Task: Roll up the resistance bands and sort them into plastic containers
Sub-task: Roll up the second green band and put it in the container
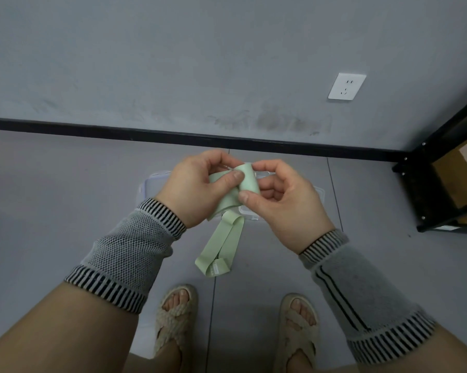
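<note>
Pale green band (233,200) was mid-roll, pinched by left hand (200,184) and right hand (280,195); the tail needed winding before reaching the containers (157,181), seemingly underneath.

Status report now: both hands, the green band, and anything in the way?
Left hand and right hand both pinch the green band, partly rolled. Loose tail hangs down, unrolled. Clear containers on floor behind hands. Nothing in the way.
</note>
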`<state>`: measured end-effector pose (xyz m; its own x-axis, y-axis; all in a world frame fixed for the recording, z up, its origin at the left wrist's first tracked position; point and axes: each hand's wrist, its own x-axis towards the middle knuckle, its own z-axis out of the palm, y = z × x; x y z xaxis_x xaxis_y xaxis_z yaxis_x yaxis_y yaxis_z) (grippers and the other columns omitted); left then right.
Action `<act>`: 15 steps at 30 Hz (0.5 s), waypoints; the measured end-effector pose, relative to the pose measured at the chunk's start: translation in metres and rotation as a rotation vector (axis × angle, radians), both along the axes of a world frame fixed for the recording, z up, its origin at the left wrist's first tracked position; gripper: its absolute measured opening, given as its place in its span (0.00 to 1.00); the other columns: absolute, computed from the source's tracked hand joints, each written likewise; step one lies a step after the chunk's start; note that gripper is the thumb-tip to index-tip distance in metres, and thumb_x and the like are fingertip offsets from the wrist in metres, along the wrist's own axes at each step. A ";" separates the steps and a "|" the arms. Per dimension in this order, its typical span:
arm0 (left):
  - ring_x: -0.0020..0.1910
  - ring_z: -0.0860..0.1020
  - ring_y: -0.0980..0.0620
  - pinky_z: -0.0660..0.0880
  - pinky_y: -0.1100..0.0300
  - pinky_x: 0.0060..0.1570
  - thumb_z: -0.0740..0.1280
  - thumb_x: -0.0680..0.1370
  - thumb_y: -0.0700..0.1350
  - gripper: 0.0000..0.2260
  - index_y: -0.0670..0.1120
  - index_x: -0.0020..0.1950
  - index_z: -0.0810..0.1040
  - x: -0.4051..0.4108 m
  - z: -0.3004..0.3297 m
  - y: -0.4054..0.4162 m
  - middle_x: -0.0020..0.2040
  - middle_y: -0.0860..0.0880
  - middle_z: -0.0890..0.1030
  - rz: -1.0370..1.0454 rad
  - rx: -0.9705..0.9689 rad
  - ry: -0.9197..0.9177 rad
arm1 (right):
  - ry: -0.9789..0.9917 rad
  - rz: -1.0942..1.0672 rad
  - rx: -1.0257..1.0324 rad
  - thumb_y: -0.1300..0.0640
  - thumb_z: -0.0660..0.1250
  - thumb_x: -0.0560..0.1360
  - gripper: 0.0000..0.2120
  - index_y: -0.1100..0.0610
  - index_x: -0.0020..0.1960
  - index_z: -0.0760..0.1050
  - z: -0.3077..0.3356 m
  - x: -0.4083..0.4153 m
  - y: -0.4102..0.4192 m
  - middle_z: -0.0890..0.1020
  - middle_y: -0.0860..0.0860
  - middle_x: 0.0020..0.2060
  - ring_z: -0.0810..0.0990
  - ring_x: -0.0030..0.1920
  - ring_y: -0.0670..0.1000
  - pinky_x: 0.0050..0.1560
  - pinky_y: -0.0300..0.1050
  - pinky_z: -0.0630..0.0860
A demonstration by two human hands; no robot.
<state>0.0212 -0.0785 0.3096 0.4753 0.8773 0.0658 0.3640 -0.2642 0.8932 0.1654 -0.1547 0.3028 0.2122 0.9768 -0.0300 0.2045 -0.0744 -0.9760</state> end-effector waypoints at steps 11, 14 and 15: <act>0.35 0.79 0.58 0.75 0.63 0.35 0.72 0.72 0.49 0.09 0.57 0.46 0.74 -0.005 0.003 0.000 0.39 0.52 0.81 0.009 -0.003 0.069 | -0.016 0.065 -0.023 0.62 0.69 0.74 0.17 0.46 0.58 0.74 -0.001 0.003 0.000 0.82 0.54 0.44 0.81 0.41 0.53 0.47 0.53 0.81; 0.30 0.78 0.59 0.71 0.66 0.27 0.73 0.71 0.48 0.09 0.54 0.46 0.74 -0.007 0.006 0.002 0.37 0.50 0.81 0.112 -0.101 -0.008 | 0.055 0.005 0.006 0.64 0.67 0.75 0.16 0.44 0.54 0.73 0.000 0.007 0.001 0.81 0.56 0.45 0.81 0.41 0.52 0.44 0.47 0.82; 0.28 0.76 0.60 0.70 0.67 0.26 0.73 0.71 0.47 0.09 0.53 0.46 0.75 -0.007 0.006 0.002 0.37 0.49 0.81 0.117 -0.120 -0.004 | 0.094 -0.001 0.009 0.64 0.67 0.75 0.15 0.45 0.54 0.73 0.001 0.008 0.001 0.81 0.56 0.45 0.81 0.40 0.50 0.42 0.43 0.81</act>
<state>0.0142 -0.0761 0.3158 0.3696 0.9283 -0.0416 0.3824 -0.1112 0.9173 0.1733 -0.1536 0.3037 0.2100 0.9768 -0.0409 0.1117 -0.0655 -0.9916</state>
